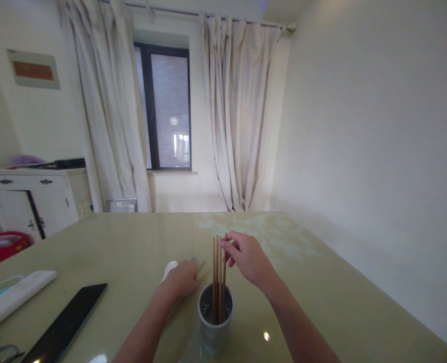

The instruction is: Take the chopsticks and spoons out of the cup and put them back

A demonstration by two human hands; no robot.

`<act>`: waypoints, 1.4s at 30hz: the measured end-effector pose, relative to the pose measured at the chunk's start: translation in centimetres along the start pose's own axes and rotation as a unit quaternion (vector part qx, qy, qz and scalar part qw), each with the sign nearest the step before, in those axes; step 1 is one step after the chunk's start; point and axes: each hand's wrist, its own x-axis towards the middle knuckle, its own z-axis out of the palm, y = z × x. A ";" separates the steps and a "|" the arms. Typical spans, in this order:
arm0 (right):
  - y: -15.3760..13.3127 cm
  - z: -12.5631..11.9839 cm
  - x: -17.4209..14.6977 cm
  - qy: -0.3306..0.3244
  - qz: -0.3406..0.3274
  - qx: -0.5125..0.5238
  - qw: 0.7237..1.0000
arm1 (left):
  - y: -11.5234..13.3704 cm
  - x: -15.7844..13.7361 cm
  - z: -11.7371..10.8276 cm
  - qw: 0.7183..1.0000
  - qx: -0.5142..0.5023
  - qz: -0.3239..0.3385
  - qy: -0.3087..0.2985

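A grey-white cup [215, 330] stands on the table in front of me with several wooden chopsticks [214, 272] upright in it. My right hand [248, 254] pinches the upper end of the rightmost chopstick [224, 272], whose lower end is inside the cup. Left of the cup, my left hand [183, 279] is low at the tabletop with its fingers curled and mostly hidden. A thin wooden tip [201, 264] shows just beyond those fingers. Partly behind the same hand lies a white spoon [169, 268]. Whatever the left fingers grip is out of sight.
The glossy pale-green table [140, 247] reaches toward a curtained window. To the left lie a black flat device [66, 322] and a white power strip [17, 300] with dark cables [0, 350]. A red basket [6, 247] and a white cabinet [51, 201] stand beyond the table.
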 end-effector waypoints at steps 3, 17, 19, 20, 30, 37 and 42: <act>0.2 0.1 0.1 -0.016 0.004 -0.009 1.000 | -0.2 0.1 -0.5 0.999 -0.034 0.008 -0.004; 0.5 0.2 0.3 -0.027 0.004 -0.041 0.999 | 2.3 -3.8 -9.0 0.873 -0.409 0.167 0.206; 0.6 0.1 0.3 -0.033 0.002 -0.037 0.999 | 3.1 -4.5 -9.6 0.855 -0.435 0.189 0.208; 0.6 -0.1 0.3 -0.030 0.003 -0.035 0.999 | 3.4 -4.7 -9.8 0.849 -0.446 0.197 0.206; -1.8 -2.5 -0.4 0.099 -0.095 0.254 0.958 | 6.6 -6.2 -9.5 0.847 -0.441 0.231 0.187; -2.9 -4.6 -1.5 0.184 -0.111 0.256 0.942 | 5.0 -4.9 -9.1 0.896 -0.355 0.193 0.183; -2.6 -5.4 -1.7 0.154 -0.091 0.196 0.964 | 0.6 -1.6 -5.6 0.993 -0.077 0.051 0.074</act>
